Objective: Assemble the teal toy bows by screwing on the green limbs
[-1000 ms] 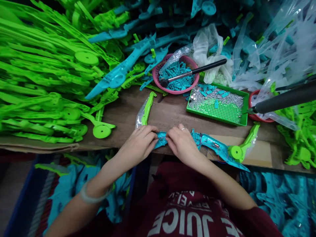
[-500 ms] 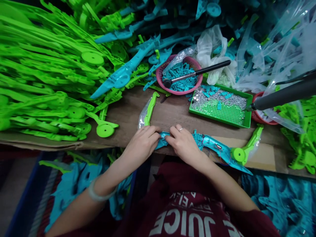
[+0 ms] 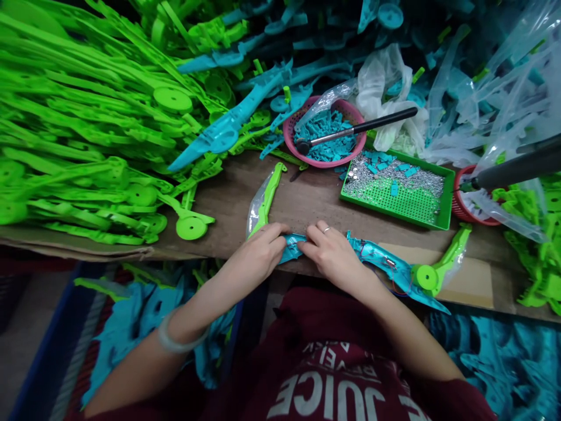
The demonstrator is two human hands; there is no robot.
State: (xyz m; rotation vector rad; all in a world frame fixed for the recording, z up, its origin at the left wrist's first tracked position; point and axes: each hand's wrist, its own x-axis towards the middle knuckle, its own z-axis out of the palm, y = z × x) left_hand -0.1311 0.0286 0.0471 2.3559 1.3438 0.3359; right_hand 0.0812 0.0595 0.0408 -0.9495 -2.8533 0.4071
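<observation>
A long blue plastic shell (image 3: 397, 275) with thin wires and a small metal part inside lies along the table's front edge. My left hand (image 3: 263, 252) is closed on its left end, beside a green arm with a clear blade (image 3: 264, 202). My right hand (image 3: 331, 254), wearing a ring, bends over the shell's middle with fingers and thumb drawn together at it. Whether a small part sits between those fingertips is hidden. At the shell's right end a green piece with a round disc (image 3: 426, 277) is attached, its arm pointing up and right.
Green plastic parts (image 3: 100, 128) are heaped at left. Behind stand a pink basket (image 3: 287, 137) of small blue pieces with a black-handled tool across it, and a green tray (image 3: 394, 215) of screws. A dark power screwdriver (image 3: 517, 166) juts in from the right above a red basket (image 3: 458, 204).
The whole scene has shifted slightly right in view. My hands stay at the same part of the blue shell, with only small finger movement.
</observation>
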